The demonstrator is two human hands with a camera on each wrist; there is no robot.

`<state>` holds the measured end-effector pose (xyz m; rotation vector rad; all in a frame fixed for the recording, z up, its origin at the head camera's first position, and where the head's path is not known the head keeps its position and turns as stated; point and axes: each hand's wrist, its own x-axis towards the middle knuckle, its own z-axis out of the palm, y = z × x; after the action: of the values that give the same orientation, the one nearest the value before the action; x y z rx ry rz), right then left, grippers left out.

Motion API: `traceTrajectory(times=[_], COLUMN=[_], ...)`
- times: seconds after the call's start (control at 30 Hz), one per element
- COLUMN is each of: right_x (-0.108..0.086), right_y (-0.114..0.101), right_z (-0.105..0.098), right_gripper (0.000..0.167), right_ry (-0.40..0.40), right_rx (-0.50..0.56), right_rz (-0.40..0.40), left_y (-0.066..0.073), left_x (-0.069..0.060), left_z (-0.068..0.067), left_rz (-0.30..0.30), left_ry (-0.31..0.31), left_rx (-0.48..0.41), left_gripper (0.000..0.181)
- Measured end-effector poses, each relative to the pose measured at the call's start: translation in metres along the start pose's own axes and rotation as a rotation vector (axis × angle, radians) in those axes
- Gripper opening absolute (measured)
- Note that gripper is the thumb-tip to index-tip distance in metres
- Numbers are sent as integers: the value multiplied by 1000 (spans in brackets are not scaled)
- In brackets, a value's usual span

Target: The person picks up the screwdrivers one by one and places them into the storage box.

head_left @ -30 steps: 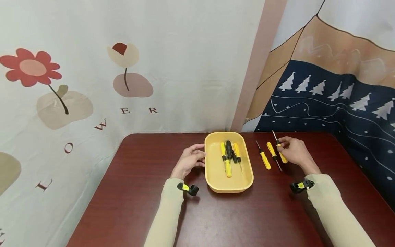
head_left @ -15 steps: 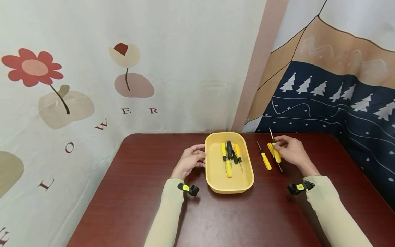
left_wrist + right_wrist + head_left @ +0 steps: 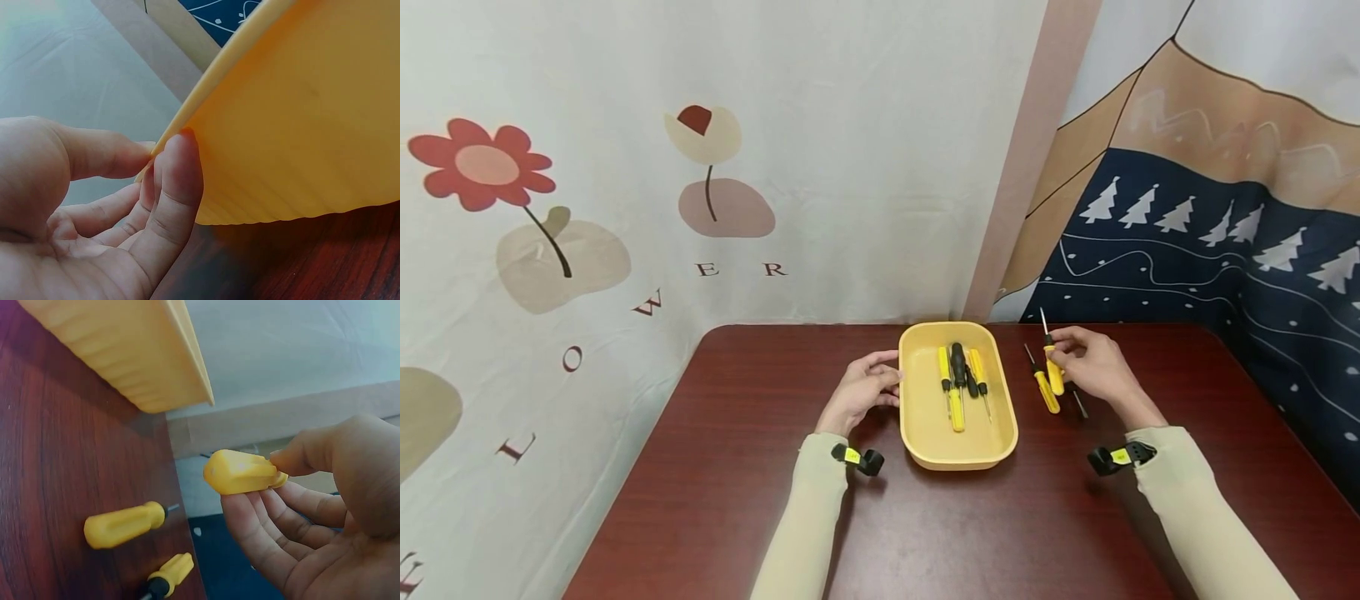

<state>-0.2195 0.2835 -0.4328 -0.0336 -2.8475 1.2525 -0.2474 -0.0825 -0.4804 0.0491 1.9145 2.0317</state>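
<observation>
My left hand pinches the left rim of a yellow tray; in the left wrist view its thumb and fingers meet at the rim. Inside the tray lie several screwdrivers with yellow or black handles, among them a black one. My right hand holds a yellow-handled screwdriver between thumb and fingers, tip up, raised over the table right of the tray. Its handle points at the camera in the right wrist view.
Two more screwdrivers lie on the table beneath the right hand: one yellow-handled, and another partly hidden in the head view. Behind the dark red table hang a white flower-print curtain and a navy tree-print cloth.
My right hand has lifted its screwdriver and carried it left, toward the tray, passing over the ones on the table. My left hand stays at the tray's rim.
</observation>
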Motion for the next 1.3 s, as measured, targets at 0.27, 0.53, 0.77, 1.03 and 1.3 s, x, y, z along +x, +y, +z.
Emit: traceTrajectory(times=[0.27,0.53,0.77,1.03,1.3], right_x=[-1,-2,0,0,3], right_y=[-12,-23,-31,-42,-50], right_z=[6,14,20,27,37], right_gripper=[40,38,39,42,37], right_ry=[-23,-64,-78,-112,-130], right_rx=[10,30,40,37,51], right_rz=[-20,-23,-31,-36,-70], left_y=[-1,-2,-1,-2,-2], left_x=[1,1,1,3,2], left_z=[-1,-1,-1,-1,-1], left_rz=[3,11,8,11,13], left_ry=[-2,-4,-4,-8,-10], left_rx=[4,12,9,9,7], left_gripper=[51,51,51,51,52])
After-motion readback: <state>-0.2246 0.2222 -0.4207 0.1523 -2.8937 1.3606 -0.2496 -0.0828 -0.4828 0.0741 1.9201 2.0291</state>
